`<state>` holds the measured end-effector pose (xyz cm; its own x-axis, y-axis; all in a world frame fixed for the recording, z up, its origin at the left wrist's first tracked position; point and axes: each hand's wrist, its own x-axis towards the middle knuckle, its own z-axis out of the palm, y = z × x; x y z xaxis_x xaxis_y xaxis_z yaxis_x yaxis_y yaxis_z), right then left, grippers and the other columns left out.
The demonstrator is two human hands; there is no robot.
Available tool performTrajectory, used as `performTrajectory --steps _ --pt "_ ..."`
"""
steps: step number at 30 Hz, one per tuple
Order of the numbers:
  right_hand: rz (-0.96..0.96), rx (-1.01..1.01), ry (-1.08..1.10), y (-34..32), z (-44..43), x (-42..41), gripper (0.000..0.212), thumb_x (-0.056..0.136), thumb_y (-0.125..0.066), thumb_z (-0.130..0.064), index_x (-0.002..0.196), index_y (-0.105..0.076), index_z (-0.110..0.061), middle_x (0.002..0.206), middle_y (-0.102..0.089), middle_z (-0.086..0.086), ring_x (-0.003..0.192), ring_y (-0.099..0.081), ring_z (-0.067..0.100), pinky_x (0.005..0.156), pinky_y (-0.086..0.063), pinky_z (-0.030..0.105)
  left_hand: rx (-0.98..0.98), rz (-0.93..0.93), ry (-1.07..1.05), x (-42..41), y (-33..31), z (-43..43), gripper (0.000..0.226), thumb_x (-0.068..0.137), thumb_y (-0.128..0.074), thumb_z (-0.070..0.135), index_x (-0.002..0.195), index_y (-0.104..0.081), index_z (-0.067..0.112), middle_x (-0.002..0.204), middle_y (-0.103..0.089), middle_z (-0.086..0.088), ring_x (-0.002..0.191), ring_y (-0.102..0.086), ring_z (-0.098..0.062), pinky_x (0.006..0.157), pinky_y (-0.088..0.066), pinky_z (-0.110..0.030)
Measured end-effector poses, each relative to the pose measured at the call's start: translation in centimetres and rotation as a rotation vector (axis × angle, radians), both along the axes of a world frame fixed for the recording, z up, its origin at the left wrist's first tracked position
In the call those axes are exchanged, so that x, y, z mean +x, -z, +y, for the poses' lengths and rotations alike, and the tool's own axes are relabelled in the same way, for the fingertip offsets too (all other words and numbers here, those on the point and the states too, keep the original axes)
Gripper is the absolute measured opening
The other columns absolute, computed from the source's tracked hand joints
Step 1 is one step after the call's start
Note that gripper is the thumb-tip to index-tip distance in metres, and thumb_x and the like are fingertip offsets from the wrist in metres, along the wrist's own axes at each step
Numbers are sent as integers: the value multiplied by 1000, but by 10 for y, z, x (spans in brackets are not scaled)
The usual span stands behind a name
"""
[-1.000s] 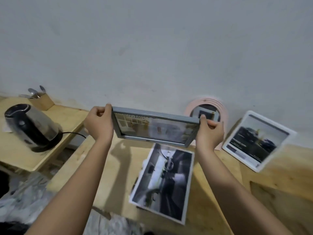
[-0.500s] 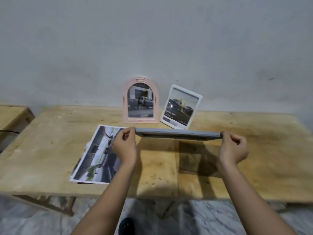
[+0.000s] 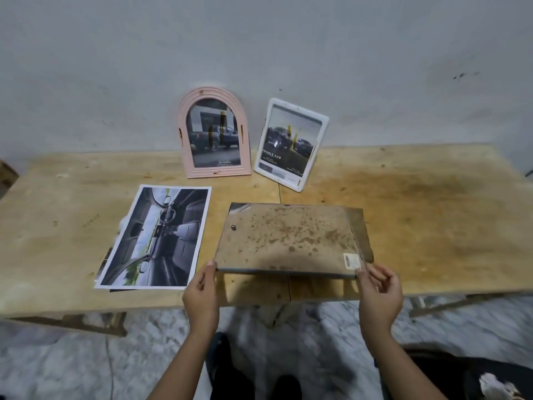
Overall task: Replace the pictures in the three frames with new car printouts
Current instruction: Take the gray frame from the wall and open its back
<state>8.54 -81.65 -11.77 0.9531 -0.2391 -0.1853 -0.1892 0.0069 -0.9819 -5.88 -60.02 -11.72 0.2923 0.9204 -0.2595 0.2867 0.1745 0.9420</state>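
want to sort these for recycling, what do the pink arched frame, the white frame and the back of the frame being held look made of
Pink arched frame: probably moulded plastic, matte, with ridged bands.
White frame: likely plastic, smooth, with rounded corners.
Back panel of the held frame: looks like brown fibreboard or card, dull and blotched with stains; its grey edge could be plastic or metal.

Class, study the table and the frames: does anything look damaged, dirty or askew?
The frame's backing board, held face-down by both hands, is blotched with brown stains. The white frame leans skewed beside the upright pink frame. The printout lies at a slant.
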Motion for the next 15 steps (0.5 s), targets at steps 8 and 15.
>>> performTrajectory --steps 8,15 --pt "-147 -713 -343 4 11 19 21 84 -58 -2 102 -57 -13 104 -53 3 107 -47 23 86 -41 35 236 354 329 -18 52 -8 62 85 -58 50 137 -46 19 140 -50 -1 125 -49 -18 95 -45 -30" --pt "-312 -870 -1359 -8 176 64 34 88 -56 -17 122 -55 -14 124 -54 6 117 -47 22 96 -39 32 383 329 540 -11 67 6 107 66 -53 77 147 -22 15 152 -29 -3 140 -28 -17 112 -31 -37"
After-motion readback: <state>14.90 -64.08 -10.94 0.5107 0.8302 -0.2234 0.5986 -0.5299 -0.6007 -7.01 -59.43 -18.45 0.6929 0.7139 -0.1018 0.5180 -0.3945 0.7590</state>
